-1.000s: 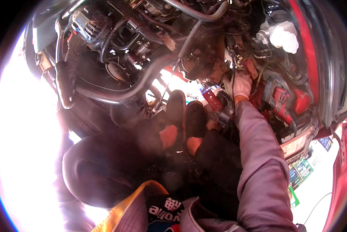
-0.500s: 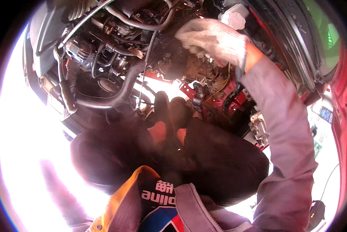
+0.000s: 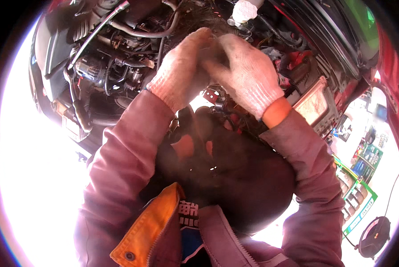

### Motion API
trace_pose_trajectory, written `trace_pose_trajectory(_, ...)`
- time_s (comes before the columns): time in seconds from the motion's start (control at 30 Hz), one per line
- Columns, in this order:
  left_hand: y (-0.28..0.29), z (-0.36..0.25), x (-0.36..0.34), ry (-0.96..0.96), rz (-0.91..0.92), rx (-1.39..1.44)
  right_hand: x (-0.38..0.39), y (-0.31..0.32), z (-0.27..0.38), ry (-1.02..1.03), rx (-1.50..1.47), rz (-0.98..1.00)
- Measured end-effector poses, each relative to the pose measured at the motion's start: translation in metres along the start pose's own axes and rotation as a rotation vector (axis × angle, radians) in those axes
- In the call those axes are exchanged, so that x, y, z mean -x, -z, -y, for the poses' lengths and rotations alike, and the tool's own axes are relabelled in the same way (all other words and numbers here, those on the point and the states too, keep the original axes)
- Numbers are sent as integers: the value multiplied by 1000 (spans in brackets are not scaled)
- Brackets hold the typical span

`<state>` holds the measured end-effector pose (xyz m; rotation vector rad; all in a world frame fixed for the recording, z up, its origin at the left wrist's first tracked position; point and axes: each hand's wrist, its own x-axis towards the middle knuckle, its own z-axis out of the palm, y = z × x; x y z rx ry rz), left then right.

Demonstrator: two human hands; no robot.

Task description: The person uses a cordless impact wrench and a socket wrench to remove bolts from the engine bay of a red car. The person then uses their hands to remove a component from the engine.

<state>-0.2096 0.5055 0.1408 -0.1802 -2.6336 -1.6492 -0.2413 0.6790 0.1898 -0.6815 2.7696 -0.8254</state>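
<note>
Both my hands wear off-white knit gloves and are raised close together over an open engine bay. My left hand (image 3: 178, 69) has its fingers curled inward, their tips turned away. My right hand (image 3: 250, 73) comes from the other side, fingers bent towards the left and thumb pointing at it. Between them is a dark, blurred patch; whatever they grip there cannot be made out. An orange cuff (image 3: 277, 112) circles my right wrist. Hoses (image 3: 141, 32) and a silvery round engine part (image 3: 89, 69) lie left of my hands.
A white-wrapped lump (image 3: 245, 11) sits beyond my right hand. Red bodywork (image 3: 393, 89) edges the right side, and a rectangular lamp-like housing (image 3: 313, 107) lies below it. A round black object with a cord (image 3: 374, 238) is on the bright floor. My dark-clothed knees are beneath my arms.
My left hand has come up from the lower left to meet the right. The right hand has moved lower and turned towards it. The view has shifted, showing more floor at the right.
</note>
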Motion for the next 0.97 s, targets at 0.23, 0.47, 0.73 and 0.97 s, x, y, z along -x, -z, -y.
trace_pose_trajectory(0.23, -67, 30, -23, 817, 119, 810, 58, 17, -36, -139, -127, -178)
trace_pose_trajectory(0.47, -153, 152, -19, 542, 641, -339, 220, 105, -90, -476, 36, -763)
trace_pose_trajectory(0.73, -203, 192, -35, 290, 880, -364, 318, 64, -169, -659, 326, -592)
trace_pose_trajectory(0.97, -181, 181, -47, 476, 910, -275, 312, 7, -174, -672, 502, -529)
